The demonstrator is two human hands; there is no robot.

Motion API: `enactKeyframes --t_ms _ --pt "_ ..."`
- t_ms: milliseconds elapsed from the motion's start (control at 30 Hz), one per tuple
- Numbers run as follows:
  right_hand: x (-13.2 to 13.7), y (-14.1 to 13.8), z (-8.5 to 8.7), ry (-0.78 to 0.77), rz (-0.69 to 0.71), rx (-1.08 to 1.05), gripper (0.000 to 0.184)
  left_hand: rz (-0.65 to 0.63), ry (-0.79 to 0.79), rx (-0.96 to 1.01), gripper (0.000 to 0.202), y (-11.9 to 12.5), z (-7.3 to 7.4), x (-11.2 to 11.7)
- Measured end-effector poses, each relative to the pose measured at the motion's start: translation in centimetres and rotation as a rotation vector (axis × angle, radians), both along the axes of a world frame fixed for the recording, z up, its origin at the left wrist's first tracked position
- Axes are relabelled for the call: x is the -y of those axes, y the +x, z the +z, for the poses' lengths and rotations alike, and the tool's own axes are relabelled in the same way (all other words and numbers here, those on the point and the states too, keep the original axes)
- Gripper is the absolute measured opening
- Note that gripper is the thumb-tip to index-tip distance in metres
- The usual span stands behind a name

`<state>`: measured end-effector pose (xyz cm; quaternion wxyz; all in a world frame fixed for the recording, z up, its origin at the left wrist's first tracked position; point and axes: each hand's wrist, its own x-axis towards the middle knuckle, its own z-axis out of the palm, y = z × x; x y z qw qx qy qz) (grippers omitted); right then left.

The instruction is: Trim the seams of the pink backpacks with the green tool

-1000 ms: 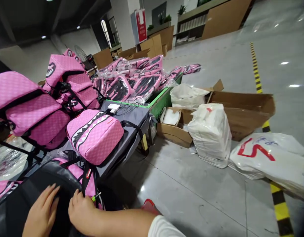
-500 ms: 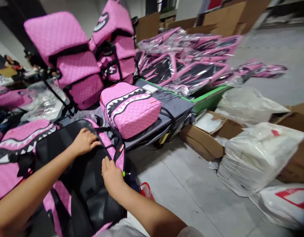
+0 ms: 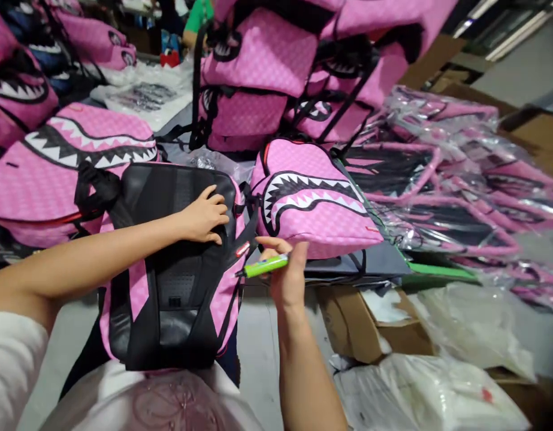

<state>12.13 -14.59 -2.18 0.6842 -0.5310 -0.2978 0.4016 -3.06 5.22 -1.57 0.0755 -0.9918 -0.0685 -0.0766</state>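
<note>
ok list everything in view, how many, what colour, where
Black-backed backpack: one, black and pink, front centre
Checked toothed-print backpacks: two nearby, pink, left and right of it
Stacked checked backpacks: several, pink, behind
Plastic-wrapped packs: many, pink and black, right
Grey table: one, grey, right of centre
Green edging: one, green, right
Brown cardboard boxes: several, brown, right
White plastic bags: at least two, white, lower right
Clear plastic sheeting: count unclear, whitish, upper left
Green-sleeved person: one, green, top edge
Slim plastic pen: one, green, centre
Left hand: one, bare, on the backpack's black back
Right hand: one, bare, holding the pen
</note>
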Motion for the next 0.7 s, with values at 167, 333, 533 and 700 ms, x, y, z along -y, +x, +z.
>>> enactKeyframes --t_ms 167,333,533,700 --pt "-4.6 -1.0 1.8 0.063 -0.108 0.064 0.080 0.075 -0.074 0.097 0.049 -0.4 -2.3 0.7" --pt "-8.9 -3.6 -1.1 0.122 -0.146 0.022 0.054 0.091 -0.091 0.192 0.044 -1.3 -3.2 1.5" --pt "-6.5 -2.8 -3.6 0.026 -0.293 0.182 0.038 0.053 -0.158 0.291 0.029 -2.2 -2.9 2.1" --pt "-5.7 -2.1 -3.9 -0.062 -0.447 0.444 0.036 0.064 -0.105 0.339 0.015 -1.8 -4.7 1.6"
